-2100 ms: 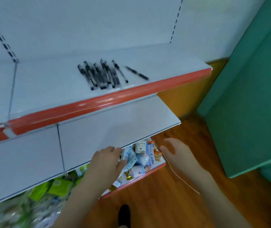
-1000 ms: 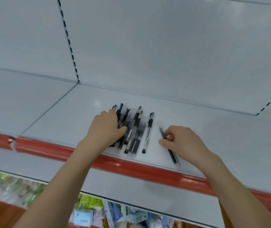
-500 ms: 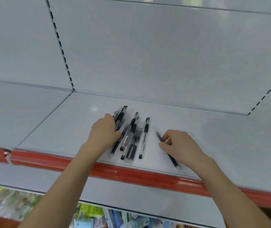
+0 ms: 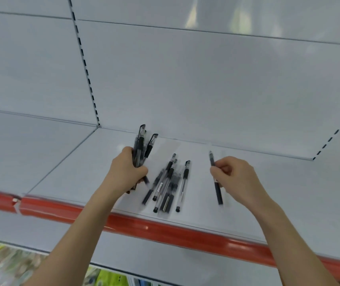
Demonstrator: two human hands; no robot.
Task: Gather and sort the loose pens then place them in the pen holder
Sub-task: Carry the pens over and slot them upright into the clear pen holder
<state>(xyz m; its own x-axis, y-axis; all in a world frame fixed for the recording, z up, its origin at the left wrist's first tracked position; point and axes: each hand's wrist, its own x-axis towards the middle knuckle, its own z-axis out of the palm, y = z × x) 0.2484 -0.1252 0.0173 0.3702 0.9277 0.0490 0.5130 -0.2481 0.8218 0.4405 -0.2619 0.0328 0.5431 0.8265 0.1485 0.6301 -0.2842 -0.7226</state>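
Gathering is partway: the left hand (image 4: 126, 172) grips a bundle of pens (image 4: 141, 147), the right hand (image 4: 237, 178) pinches a single pen (image 4: 216, 182), several loose pens (image 4: 169, 186) lie on the shelf (image 4: 268, 182) (no holder in view).

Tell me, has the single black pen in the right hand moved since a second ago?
Yes. The single black pen is lifted off the white metal shelf.

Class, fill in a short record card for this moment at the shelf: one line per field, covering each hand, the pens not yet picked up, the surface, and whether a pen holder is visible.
Left hand: closed grip around a bundle of pens, lifted, caps pointing up
Right hand: pinching a single pen, tilted near upright
Loose pens: a small group lying on the shelf between the two hands
Shelf: white, with a red front edge
Pen holder: not in view
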